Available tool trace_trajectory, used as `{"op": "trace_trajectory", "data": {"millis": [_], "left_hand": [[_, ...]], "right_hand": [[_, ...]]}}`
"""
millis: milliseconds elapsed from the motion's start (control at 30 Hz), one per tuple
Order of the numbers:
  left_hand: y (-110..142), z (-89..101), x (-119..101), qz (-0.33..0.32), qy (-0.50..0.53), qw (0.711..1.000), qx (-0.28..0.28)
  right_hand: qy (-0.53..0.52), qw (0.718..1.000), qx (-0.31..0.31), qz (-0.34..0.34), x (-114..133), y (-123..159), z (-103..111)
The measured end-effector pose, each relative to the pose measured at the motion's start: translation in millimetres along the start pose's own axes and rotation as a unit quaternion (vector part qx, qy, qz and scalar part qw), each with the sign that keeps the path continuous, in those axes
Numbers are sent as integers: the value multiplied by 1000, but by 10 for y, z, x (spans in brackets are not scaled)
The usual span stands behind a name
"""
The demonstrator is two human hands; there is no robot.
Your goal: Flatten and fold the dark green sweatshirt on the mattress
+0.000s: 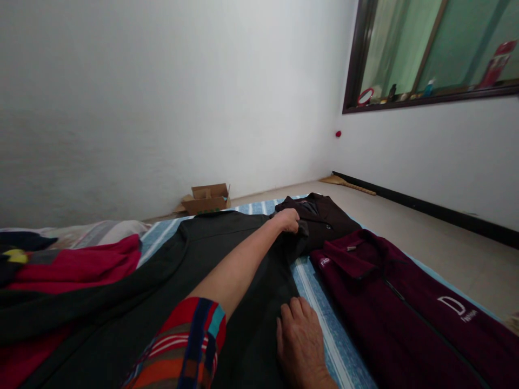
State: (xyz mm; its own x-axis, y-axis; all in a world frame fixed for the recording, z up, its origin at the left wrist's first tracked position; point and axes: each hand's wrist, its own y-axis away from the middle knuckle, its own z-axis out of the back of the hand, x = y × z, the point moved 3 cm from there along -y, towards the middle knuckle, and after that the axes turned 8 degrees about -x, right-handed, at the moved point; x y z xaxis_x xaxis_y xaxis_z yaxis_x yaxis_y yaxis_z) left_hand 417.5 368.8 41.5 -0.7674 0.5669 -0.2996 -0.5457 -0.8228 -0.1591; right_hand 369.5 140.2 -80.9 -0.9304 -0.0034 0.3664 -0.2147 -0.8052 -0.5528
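A dark grey long-sleeved top [227, 237] lies spread out in front of me, back side up as far as I can see. My left hand [287, 220] reaches across it, arm stretched forward, with the fingers closed on bunched cloth near its far right shoulder. Nearer to me, my right hand [302, 340] rests at the right side edge of the top. Its fingers are bent down and together over the cloth, and the fingertips are partly hidden. The top's sleeve runs out to the left.
A folded maroon zip jacket [389, 292] and a folded dark brown jacket [328, 216] lie to the right on a blue striped sheet [314, 294]. Red clothing [93, 265] is at left. Beyond stand a cardboard box [206, 201], a wall and a window [430, 54].
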Motion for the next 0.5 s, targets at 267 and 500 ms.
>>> {"op": "trace_trajectory", "data": {"millis": [267,500], "left_hand": [[-198,580,-165,52,75,920,-382],[-41,5,-50,-60,135,969,-199]], "right_hand": [[-8,1000,2,4,-8,12,2],[-10,1000,11,-1,7,-12,30]]}}
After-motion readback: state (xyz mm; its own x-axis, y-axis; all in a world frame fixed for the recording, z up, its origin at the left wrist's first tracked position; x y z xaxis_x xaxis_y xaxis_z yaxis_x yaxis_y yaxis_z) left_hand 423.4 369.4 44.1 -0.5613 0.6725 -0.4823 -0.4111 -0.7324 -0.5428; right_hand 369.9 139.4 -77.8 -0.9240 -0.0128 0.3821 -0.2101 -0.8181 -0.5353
